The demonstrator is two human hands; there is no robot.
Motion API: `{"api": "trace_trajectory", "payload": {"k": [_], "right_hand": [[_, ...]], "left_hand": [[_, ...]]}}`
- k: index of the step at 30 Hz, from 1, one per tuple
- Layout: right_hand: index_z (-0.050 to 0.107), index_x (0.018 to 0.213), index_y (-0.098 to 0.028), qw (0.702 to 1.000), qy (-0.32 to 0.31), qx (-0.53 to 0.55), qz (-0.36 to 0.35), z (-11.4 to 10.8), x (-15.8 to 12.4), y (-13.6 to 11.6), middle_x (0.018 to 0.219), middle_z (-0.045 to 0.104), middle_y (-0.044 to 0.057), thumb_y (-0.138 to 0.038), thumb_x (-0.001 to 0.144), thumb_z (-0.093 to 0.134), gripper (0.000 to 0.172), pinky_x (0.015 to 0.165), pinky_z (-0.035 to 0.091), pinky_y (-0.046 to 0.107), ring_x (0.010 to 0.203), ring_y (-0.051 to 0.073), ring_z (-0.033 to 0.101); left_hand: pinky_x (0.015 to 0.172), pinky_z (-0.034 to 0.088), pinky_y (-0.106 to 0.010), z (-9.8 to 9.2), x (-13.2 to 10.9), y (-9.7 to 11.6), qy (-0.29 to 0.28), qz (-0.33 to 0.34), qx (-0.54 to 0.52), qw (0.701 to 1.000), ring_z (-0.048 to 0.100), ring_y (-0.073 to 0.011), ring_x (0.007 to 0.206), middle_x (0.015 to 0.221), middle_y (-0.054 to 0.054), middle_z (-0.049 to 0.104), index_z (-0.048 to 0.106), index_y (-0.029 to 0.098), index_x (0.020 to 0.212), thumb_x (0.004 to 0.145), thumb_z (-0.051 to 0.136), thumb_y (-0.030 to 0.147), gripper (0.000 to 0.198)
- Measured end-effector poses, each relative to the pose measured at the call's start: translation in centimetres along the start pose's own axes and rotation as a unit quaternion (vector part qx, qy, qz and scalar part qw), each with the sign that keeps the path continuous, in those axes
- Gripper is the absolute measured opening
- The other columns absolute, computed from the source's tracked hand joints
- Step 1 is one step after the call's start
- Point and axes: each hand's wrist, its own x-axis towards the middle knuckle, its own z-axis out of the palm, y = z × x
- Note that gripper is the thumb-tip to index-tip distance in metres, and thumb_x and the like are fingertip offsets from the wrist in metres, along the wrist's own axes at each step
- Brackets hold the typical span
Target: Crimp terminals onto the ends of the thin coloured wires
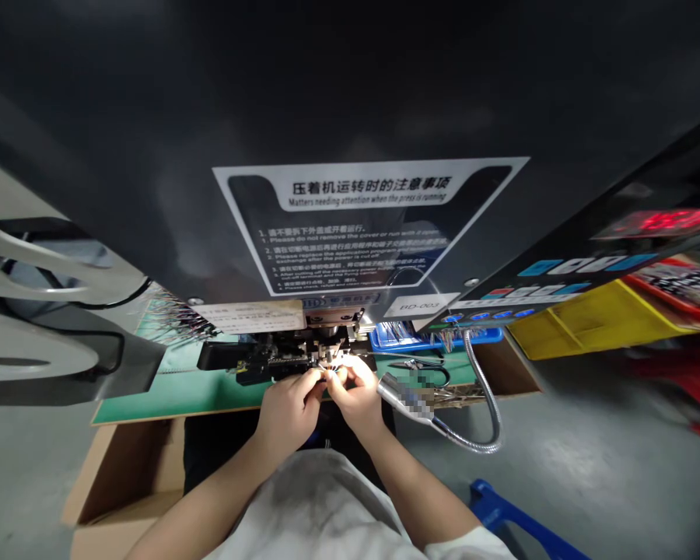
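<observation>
Both hands are drawn in close together and narrow, the left hand (288,412) and the right hand (353,398) nearly touching at the fingertips. Between them they pinch a small bunch of thin wires (329,375), held right under the tooling of a black crimping press (350,109), whose warning placard (370,225) sits straight ahead of the hands. A black applicator block (250,358) lies just left of the wires, beyond the left hand.

Past the left hand, a spray of loose wires (180,323) lies on the green-matted tabletop (152,397). Beyond the right hand are a blue tray (432,339) holding more wire ends and a pair of dark-handled pliers (420,367). A gooseneck lamp (484,404) curves down just right of the right hand, its head blurred. Further right, past the press's control panel (537,299), stand a yellow bin (589,323) and a red tray (677,284). A cardboard box (122,474) sits below the tabletop, left of the forearms
</observation>
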Motion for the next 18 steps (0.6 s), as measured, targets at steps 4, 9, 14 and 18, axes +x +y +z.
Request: {"api": "trace_trajectory", "payload": {"k": [4, 9, 14, 18], "right_hand": [[0.064, 0.089, -0.018, 1.000, 0.006, -0.023, -0.016, 0.02, -0.02, 0.06, 0.050, 0.040, -0.009, -0.023, 0.082, 0.061, 0.009, 0.040, 0.039, 0.021, 0.040, 0.009, 0.038], [0.070, 0.088, -0.018, 0.997, 0.003, -0.067, -0.044, -0.41, -0.11, 0.19, 0.058, 0.057, -0.003, -0.016, 0.080, 0.061, 0.012, 0.047, 0.047, 0.024, 0.047, 0.012, 0.050], [0.072, 0.091, -0.019, 0.992, -0.008, -0.094, -0.086, -0.83, -0.19, 0.44, 0.076, 0.071, 0.003, -0.015, 0.083, 0.061, 0.014, 0.057, 0.055, 0.028, 0.055, 0.014, 0.061], [0.073, 0.091, -0.020, 0.985, 0.009, -0.108, -0.137, -0.85, -0.25, 0.99, 0.082, 0.075, 0.005, -0.015, 0.083, 0.062, 0.015, 0.063, 0.058, 0.031, 0.062, 0.017, 0.066]], "left_hand": [[0.063, 0.045, -0.025, 0.18, -0.19, -0.06, 0.002, 0.001, 0.008, 1.000, 0.069, -0.0196, 0.073, 0.079, -0.004, 0.073, 0.067, 0.022, 0.095, 0.092, 0.050, 0.017, 0.018], [0.059, 0.044, -0.025, 0.29, -0.13, 0.16, 0.001, 0.005, 0.017, 1.000, 0.069, -0.0194, 0.069, 0.076, -0.003, 0.073, 0.067, 0.021, 0.091, 0.092, 0.050, 0.016, 0.018], [0.059, 0.044, -0.025, 0.13, -0.03, 0.26, 0.008, 0.014, 0.019, 1.000, 0.069, -0.0195, 0.069, 0.077, -0.003, 0.073, 0.067, 0.021, 0.092, 0.092, 0.050, 0.017, 0.017], [0.060, 0.046, -0.026, 0.16, -0.09, 0.18, 0.020, 0.021, 0.018, 0.999, 0.069, -0.0199, 0.070, 0.078, -0.004, 0.074, 0.067, 0.020, 0.096, 0.093, 0.049, 0.018, 0.019]]}}
